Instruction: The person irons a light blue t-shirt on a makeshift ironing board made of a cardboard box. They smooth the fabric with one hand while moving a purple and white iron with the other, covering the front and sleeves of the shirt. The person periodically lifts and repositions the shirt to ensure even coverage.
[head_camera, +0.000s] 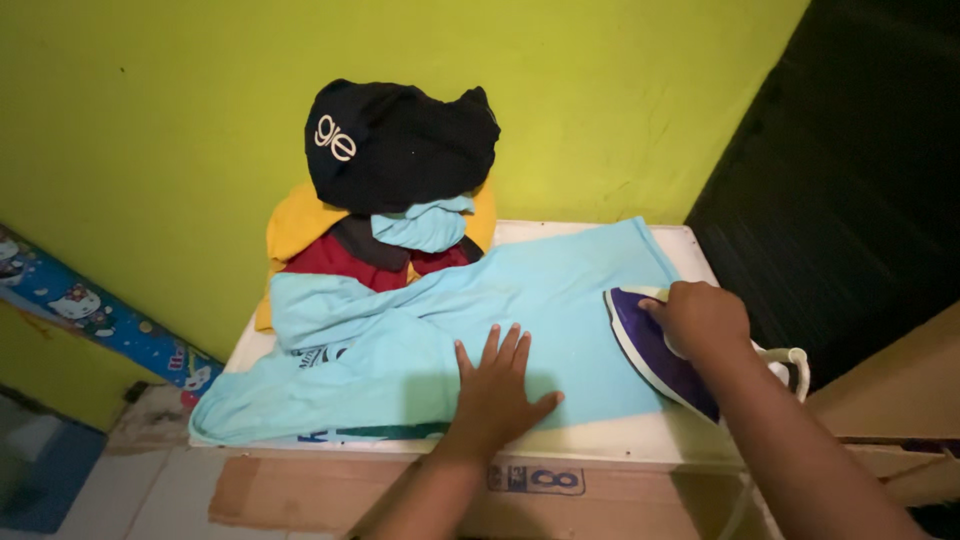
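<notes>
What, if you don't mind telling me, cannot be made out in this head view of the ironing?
- Iron: the right hand covers its handle, and the forearm hides its rear.
- Light blue shirt: the left hand lies flat on it, hiding the cloth beneath; its dark print is folded under.
- Pile of clothes: crumpled, so the garment kinds are unclear.
- Cardboard: cut off by the bottom edge.

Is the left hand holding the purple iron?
No, the left hand lies flat on the light blue shirt, while the right hand grips the purple iron.
</notes>
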